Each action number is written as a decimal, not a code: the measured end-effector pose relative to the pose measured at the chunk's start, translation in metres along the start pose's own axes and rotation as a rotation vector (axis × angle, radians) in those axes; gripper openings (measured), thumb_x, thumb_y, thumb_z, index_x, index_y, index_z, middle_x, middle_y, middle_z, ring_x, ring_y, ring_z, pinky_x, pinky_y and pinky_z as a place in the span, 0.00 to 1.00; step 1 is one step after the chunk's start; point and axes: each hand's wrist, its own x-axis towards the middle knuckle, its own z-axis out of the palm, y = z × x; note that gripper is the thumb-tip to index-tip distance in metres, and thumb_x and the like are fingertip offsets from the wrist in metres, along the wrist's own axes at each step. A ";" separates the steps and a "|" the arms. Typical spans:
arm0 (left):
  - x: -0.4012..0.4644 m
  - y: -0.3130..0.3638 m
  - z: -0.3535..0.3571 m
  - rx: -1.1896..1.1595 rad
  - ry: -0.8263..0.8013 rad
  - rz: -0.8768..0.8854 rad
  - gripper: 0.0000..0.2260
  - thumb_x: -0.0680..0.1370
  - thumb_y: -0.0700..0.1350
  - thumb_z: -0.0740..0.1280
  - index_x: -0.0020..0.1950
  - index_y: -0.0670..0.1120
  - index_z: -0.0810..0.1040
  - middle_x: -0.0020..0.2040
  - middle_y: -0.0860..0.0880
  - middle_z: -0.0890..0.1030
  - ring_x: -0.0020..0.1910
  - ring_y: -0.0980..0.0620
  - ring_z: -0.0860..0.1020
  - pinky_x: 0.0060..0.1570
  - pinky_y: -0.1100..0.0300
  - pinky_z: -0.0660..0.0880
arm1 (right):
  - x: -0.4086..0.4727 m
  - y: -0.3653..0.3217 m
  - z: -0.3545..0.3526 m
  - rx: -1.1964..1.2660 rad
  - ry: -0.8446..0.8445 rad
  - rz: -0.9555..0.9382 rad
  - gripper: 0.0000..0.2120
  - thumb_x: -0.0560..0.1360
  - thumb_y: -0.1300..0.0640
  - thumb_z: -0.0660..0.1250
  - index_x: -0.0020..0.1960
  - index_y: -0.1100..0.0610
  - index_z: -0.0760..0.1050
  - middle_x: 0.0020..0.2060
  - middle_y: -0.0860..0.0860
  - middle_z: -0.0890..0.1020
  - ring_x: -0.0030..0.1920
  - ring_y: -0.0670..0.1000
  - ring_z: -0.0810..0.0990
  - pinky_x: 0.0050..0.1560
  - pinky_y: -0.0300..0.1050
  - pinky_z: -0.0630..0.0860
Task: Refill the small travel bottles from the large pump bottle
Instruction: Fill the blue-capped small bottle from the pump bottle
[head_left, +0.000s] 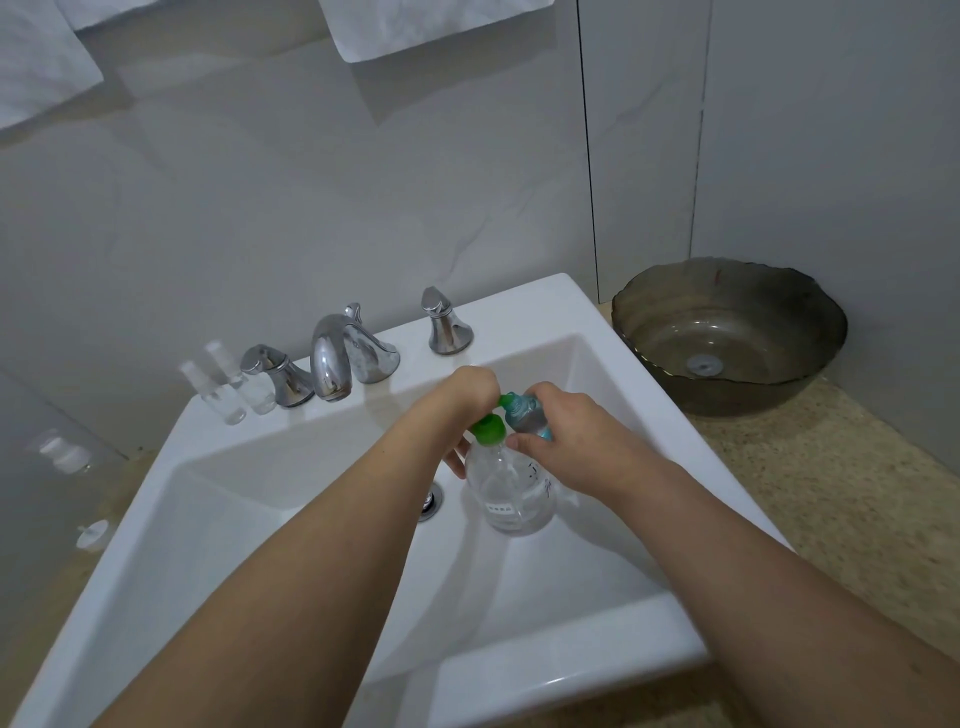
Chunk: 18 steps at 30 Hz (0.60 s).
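Just right of the frame's centre, over the basin of the white rectangular ceramic sink (519, 639), both hands work close together. The left hand (465, 402) curls over the green pump head (489, 429) of the large clear plastic pump bottle (511, 493), fingers also reaching down beside the bottle's neck. The bottle stands upright in the basin, just right of the round metal drain (432, 501), with a small white label low on its front. The right hand (569, 441) grips a small clear travel bottle with a teal neck (525, 415), tilted, its mouth close against the green spout — whether they touch I cannot tell.

On the sink's back ledge, left of centre, stands the curved chrome faucet (337, 358) between two chrome handles (278, 374). To their left, at the ledge's corner, two small clear spray bottles with transparent caps (228, 389) stand upright, side by side.

At the right edge of the frame a smoky grey glass bowl (727, 332) rests on the speckled beige stone counter (831, 493). White towels (415, 26) hang along the top — one at upper left, one at top centre.
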 end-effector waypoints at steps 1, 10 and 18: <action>0.001 -0.001 -0.001 -0.009 -0.006 -0.001 0.20 0.80 0.40 0.49 0.61 0.35 0.76 0.55 0.36 0.80 0.50 0.34 0.81 0.38 0.42 0.80 | 0.000 0.000 0.000 0.003 -0.004 0.001 0.18 0.75 0.44 0.67 0.59 0.51 0.68 0.48 0.48 0.77 0.45 0.50 0.76 0.44 0.46 0.75; 0.006 -0.008 -0.012 -0.227 -0.090 -0.053 0.26 0.82 0.59 0.54 0.66 0.40 0.75 0.57 0.41 0.78 0.60 0.32 0.75 0.61 0.29 0.72 | -0.001 0.001 0.002 0.076 -0.009 0.008 0.20 0.76 0.45 0.66 0.63 0.52 0.67 0.49 0.47 0.75 0.46 0.48 0.74 0.42 0.42 0.70; -0.001 -0.026 -0.018 -0.592 -0.111 0.037 0.31 0.80 0.67 0.55 0.59 0.41 0.79 0.58 0.42 0.80 0.61 0.38 0.76 0.63 0.29 0.63 | -0.015 -0.006 -0.006 0.178 0.188 0.041 0.19 0.76 0.45 0.67 0.62 0.51 0.67 0.48 0.46 0.75 0.43 0.45 0.74 0.42 0.38 0.69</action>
